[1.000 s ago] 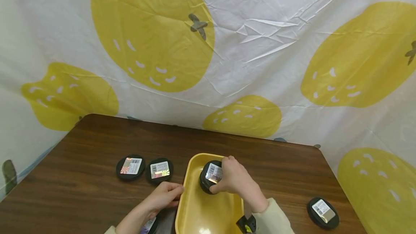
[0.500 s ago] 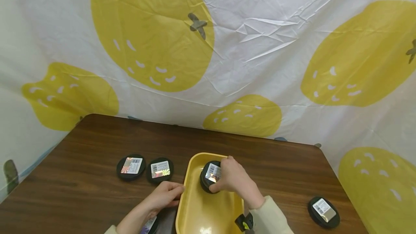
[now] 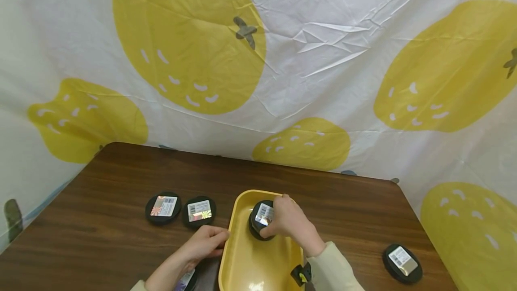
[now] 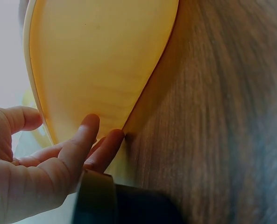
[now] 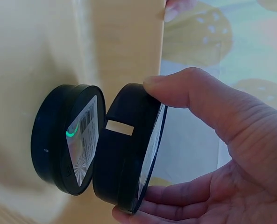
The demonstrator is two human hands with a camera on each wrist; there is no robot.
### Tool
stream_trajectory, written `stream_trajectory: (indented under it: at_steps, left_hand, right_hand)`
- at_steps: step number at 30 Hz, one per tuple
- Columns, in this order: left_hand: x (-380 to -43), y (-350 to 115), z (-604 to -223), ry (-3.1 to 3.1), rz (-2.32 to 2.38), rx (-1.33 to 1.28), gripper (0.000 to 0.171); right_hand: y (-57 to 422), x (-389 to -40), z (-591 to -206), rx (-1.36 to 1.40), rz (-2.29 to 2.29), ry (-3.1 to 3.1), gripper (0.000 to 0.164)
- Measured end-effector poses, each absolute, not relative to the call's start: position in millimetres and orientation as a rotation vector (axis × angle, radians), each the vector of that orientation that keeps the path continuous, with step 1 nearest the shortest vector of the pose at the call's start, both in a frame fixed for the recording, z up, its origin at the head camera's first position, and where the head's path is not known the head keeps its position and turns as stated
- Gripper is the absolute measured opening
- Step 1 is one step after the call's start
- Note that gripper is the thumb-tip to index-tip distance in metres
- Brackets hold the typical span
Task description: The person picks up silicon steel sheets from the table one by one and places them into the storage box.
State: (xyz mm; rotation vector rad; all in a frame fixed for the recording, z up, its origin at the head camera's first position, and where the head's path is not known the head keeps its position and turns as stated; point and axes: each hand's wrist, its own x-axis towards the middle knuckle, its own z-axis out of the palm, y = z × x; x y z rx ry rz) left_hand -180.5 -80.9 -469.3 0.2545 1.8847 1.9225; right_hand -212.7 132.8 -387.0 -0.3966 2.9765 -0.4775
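In the right wrist view my right hand (image 5: 236, 126) grips a round black lidded container (image 5: 124, 144) by its edge, thumb on one side and fingers on the other. It is tilted against a second black container (image 5: 68, 137) with a barcode label, which sits on the floor of a yellow tray (image 3: 258, 264). From the head view the held container (image 3: 264, 214) covers most of the one below. My left hand (image 3: 203, 242) holds the tray's left side. In the left wrist view, its thumb is at the rim and its fingertips touch the outer wall (image 4: 101, 56).
Two labelled black containers, one farther left (image 3: 163, 209) and one nearer the tray (image 3: 199, 212), lie on the brown table (image 3: 101, 237). Another (image 3: 186, 280) is partly under my left forearm. One more (image 3: 402, 263) lies at the right. A lemon-print cloth (image 3: 303, 80) hangs behind.
My right hand has shifted very slightly left, still gripping the container above the other one. The left hand stays at the tray's side.
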Motion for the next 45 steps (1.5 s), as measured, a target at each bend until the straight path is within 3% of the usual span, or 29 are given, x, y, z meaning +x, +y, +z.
stream_trajectory:
  at_steps: [45]
  left_hand:
    - [-180.2,-81.4,-468.4,1.879,1.929,0.260,0.036]
  right_hand:
    - [119.6,-219.8,-400.4,-0.384,-0.396,2.971,0.048]
